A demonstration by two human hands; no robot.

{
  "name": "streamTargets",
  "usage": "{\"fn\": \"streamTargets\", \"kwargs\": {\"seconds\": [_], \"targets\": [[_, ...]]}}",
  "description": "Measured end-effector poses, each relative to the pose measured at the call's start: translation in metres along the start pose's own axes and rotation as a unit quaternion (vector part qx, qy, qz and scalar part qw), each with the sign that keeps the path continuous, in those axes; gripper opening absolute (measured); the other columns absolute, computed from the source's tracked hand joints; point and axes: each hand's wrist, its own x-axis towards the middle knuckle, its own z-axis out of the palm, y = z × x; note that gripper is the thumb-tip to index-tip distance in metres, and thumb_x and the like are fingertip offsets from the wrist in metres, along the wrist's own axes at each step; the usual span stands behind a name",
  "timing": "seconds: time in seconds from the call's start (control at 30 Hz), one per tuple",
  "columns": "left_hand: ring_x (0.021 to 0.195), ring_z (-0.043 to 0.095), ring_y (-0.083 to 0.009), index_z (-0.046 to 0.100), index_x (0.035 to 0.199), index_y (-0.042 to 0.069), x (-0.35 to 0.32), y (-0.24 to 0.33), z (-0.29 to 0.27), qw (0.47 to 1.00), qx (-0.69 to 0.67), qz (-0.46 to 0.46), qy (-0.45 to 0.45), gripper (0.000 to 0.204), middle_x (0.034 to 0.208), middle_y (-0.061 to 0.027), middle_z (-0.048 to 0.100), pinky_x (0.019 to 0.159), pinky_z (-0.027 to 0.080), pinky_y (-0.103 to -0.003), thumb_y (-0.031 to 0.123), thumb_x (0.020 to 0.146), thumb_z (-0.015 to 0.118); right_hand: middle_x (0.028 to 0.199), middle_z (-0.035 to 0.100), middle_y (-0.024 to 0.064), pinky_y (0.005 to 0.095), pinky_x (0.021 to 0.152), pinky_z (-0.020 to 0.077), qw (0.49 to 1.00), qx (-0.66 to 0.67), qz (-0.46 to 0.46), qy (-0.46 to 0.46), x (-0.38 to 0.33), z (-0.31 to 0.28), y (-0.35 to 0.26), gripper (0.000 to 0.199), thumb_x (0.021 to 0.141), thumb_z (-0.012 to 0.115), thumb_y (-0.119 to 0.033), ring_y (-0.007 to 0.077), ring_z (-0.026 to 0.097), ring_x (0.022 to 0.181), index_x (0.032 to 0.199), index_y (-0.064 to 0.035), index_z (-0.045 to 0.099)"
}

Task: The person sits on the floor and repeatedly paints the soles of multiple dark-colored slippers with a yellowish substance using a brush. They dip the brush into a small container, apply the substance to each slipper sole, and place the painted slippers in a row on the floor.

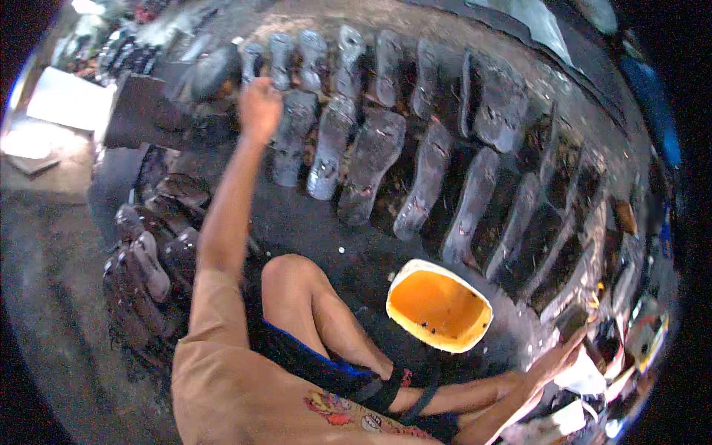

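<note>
My left hand (pixel 261 110) reaches to the far left end of several dark grey shoe soles (pixel 373 159) laid in rows. Its fingers are closed at the lower end of a small sole (pixel 252 63); what they hold, if anything, cannot be made out. Low on the right, my right hand (pixel 567 356) is beside a dark block-like piece and a white, crumpled-looking thing (pixel 584 377). Blur and clutter hide its fingers. Between my legs and the soles stands a cut-open white tub (pixel 398 280) with an orange-yellow inside and dark specks.
More dark soles (pixel 152 267) lie piled to the left of my arm. A bright white panel (pixel 70 100) stands at the far left. Mixed scraps (pixel 645 334) crowd the right edge. My bent knee (pixel 293 278) rises near the middle.
</note>
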Motion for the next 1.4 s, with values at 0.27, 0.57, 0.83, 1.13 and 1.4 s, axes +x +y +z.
{"fn": "streamTargets", "kwargs": {"seconds": [0.27, 0.57, 0.83, 1.13, 1.4], "targets": [[0.111, 0.066, -0.0421, 0.058, 0.137, 0.005, -0.017, -0.224, -0.027, 0.868, 0.393, 0.116, -0.279, 0.066, 0.12, -0.0205, 0.064, 0.093, 0.055, -0.051, 0.036, 0.084, 0.082, 0.101, 0.078, 0.0113, 0.0331, 0.088, 0.0555, 0.893, -0.346, -0.126, -0.258, -0.147, 0.043, -0.181, 0.025, 0.088, 0.083, -0.016, 0.0157, 0.072, 0.093, 0.11, -0.004, 0.076], [0.113, 0.069, -0.0266, 0.073, 0.121, -0.002, -0.078, 0.03, -0.289, 0.991, -0.057, -0.091, -0.076, 0.049, 0.121, -0.0141, 0.074, 0.103, 0.05, -0.038, 0.035, 0.089, 0.082, 0.096, 0.077, 0.01, 0.0364, 0.076, 0.0575, 0.89, -0.09, -0.322, -0.31, -0.152, 0.045, -0.053, 0.019, 0.092, 0.079, -0.02, 0.0233, 0.072, 0.082, 0.102, -0.0048, 0.076], [0.148, 0.036, -0.0411, 0.062, 0.14, 0.009, -0.328, 0.16, -0.395, 0.895, 0.002, 0.154, -0.419, 0.065, 0.152, -0.0107, 0.055, 0.122, 0.026, -0.058, 0.0, 0.077, 0.073, 0.094, 0.074, 0.0165, 0.039, 0.083, 0.0541, 0.941, -0.054, -0.165, -0.29, -0.122, 0.006, -0.056, 0.03, 0.094, 0.072, -0.02, 0.0209, 0.068, 0.087, 0.112, 0.0028, 0.066], [0.133, 0.048, -0.0387, 0.069, 0.131, 0.008, -0.357, 0.183, -0.331, 0.972, -0.055, -0.015, -0.226, 0.047, 0.144, -0.0163, 0.054, 0.115, 0.035, -0.051, 0.011, 0.085, 0.075, 0.081, 0.07, 0.0091, 0.0338, 0.069, 0.0511, 0.907, -0.083, -0.194, -0.365, -0.121, -0.003, -0.039, 0.026, 0.093, 0.071, -0.021, 0.0147, 0.059, 0.073, 0.101, 0.0035, 0.07], [0.131, 0.052, -0.0361, 0.076, 0.114, 0.009, -0.327, 0.196, -0.332, 0.981, -0.07, 0.006, -0.181, 0.037, 0.147, -0.0074, 0.06, 0.111, 0.04, -0.048, 0.011, 0.077, 0.08, 0.091, 0.071, 0.0079, 0.0344, 0.078, 0.0522, 0.897, 0.045, -0.049, -0.437, -0.124, -0.02, -0.036, 0.026, 0.095, 0.069, -0.02, 0.0159, 0.062, 0.082, 0.108, 0.002, 0.07]]}}
